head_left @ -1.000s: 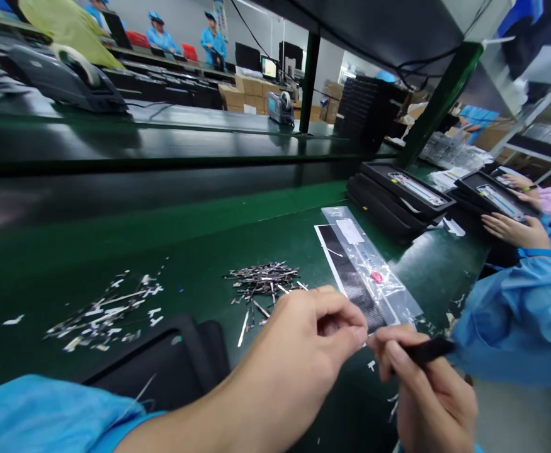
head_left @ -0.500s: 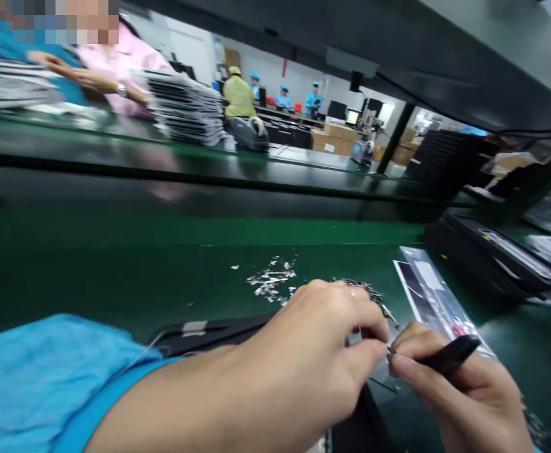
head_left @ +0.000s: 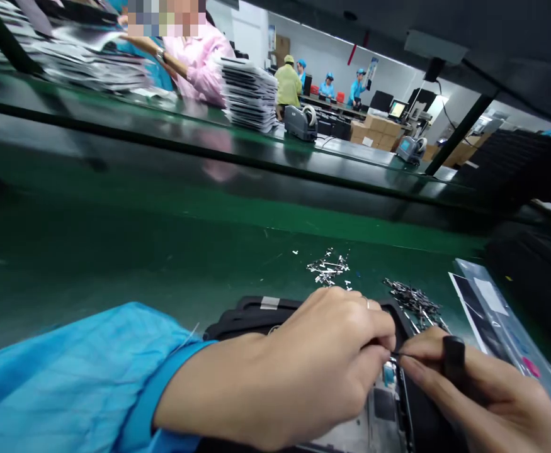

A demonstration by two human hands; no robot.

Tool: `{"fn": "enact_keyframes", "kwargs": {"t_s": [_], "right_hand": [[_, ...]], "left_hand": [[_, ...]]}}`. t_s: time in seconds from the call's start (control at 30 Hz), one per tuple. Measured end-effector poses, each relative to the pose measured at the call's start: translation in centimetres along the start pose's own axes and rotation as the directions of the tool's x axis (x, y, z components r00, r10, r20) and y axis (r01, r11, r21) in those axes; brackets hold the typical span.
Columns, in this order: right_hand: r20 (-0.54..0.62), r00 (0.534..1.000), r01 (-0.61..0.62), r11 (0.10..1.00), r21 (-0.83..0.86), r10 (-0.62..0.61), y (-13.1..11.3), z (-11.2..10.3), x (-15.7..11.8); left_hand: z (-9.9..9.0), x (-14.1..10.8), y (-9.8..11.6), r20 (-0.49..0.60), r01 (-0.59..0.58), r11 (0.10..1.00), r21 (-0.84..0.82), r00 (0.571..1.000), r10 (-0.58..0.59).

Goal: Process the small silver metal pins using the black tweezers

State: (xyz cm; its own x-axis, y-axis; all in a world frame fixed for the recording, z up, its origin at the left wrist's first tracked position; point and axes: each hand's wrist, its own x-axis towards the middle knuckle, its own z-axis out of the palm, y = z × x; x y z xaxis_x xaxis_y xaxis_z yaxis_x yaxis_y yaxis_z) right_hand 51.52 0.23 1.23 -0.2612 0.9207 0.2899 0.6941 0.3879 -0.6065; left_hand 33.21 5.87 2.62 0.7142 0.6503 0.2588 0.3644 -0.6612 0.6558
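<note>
My left hand (head_left: 336,358) reaches in from the left in a blue sleeve, its thumb and fingers pinched together. What the pinch holds, if anything, is hidden. My right hand (head_left: 492,390) is closed around a slim black tool (head_left: 454,360), whose thick end shows between the fingers. The fingertips of both hands nearly meet, with a thin dark piece between them too small to name. Below them lies an opened electronic device (head_left: 383,406) with a metal interior, partly covered by my left hand. Black padded trays (head_left: 249,318) lie under and behind it.
Small white and silver parts (head_left: 328,269) lie behind my left hand, and a heap of dark small parts (head_left: 417,302) farther right. Clear plastic bags (head_left: 497,308) lie at right. A raised shelf (head_left: 171,135) carries paper stacks (head_left: 249,94) and a tape dispenser (head_left: 301,121). Co-workers are beyond.
The view has shifted, so the scene sits farther right. Both hands are now over the opened device, which shows more. The black tool has turned more upright in my right hand.
</note>
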Motion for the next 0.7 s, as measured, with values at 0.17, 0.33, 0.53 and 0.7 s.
{"fn": "enact_keyframes", "kwargs": {"t_s": [0.17, 0.33, 0.53, 0.7], "right_hand": [[0.103, 0.964, -0.262, 0.944, 0.201, 0.245, 0.6, -0.1, -0.1], [0.278, 0.846, -0.534, 0.720, 0.443, 0.456, 0.7, -0.2, -0.1], [0.196, 0.892, -0.447, 0.863, 0.234, 0.409, 0.7, 0.0, 0.0], [-0.095, 0.994, -0.084, 0.954, -0.286, 0.059, 1.1, 0.6, -1.6]], "left_hand": [[0.5, -0.4, -0.6, -0.020, -0.158, 0.981, 0.108, 0.987, 0.161], [1.1, -0.3, -1.0, -0.062, -0.292, 0.941, 0.174, 0.950, 0.306], [2.1, 0.4, -1.9, 0.049, -0.103, 0.985, -0.136, 0.993, 0.111], [2.5, 0.7, -2.3, 0.173, 0.147, 0.980, -0.132, 0.977, -0.123]]}}
